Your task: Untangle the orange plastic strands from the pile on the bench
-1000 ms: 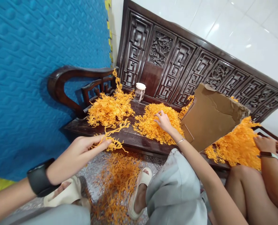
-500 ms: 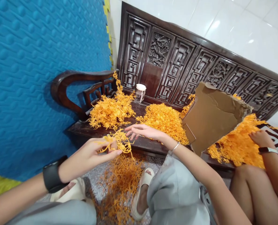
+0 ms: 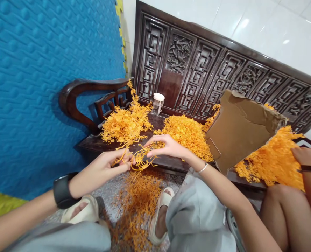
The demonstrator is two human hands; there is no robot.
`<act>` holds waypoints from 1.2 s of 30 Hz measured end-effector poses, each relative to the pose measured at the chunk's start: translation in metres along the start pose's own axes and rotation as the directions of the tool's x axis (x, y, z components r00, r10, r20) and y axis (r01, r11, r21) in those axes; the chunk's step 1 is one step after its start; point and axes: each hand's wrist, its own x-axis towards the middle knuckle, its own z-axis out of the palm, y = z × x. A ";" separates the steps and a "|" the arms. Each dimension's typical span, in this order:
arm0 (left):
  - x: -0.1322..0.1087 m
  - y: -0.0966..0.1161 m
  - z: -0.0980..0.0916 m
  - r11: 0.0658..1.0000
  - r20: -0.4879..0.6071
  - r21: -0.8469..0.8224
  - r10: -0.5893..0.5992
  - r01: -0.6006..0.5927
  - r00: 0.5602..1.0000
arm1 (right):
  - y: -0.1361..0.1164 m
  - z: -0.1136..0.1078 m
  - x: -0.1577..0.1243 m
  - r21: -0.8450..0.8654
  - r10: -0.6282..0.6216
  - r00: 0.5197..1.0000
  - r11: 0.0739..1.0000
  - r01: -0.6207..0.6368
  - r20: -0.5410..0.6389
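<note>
My left hand (image 3: 106,168) pinches one end of a small tangle of orange strands (image 3: 136,158) just in front of the dark wooden bench (image 3: 97,143). My right hand (image 3: 167,147), with a thin bracelet on the wrist, pinches the other end of the same tangle. A black watch sits on my left wrist. Two heaps of orange strands lie on the bench seat, one at the left (image 3: 126,124) and one in the middle (image 3: 184,134). More strands are piled on the floor (image 3: 136,206) between my sandalled feet.
A torn cardboard sheet (image 3: 240,127) leans on the bench, with another orange heap (image 3: 273,161) behind it. Another person's hand (image 3: 306,155) and knee are at the right. A small clear jar with a white lid (image 3: 157,103) stands by the carved backrest. A blue padded wall is at the left.
My right hand left the middle heap and came down to the tangle held in my left hand; both now pinch it. The camera view shifted slightly.
</note>
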 end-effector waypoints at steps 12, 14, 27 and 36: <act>-0.002 0.008 0.001 0.909 0.116 0.214 0.340 -0.358 0.933 | 0.014 -0.008 0.003 0.363 0.211 0.977 0.908 -0.208 0.032; -0.003 0.006 0.006 0.781 0.204 0.376 0.455 -0.499 0.867 | 0.009 -0.008 0.002 0.308 0.191 0.971 0.924 -0.227 0.143; -0.005 -0.002 0.018 0.232 0.386 0.744 0.616 -0.627 0.686 | -0.004 0.020 -0.005 -0.027 0.026 0.952 0.999 -0.019 0.304; -0.014 0.004 0.014 0.190 0.417 0.753 0.602 -0.630 0.681 | -0.004 0.010 -0.012 -0.009 0.011 0.996 1.000 -0.010 0.090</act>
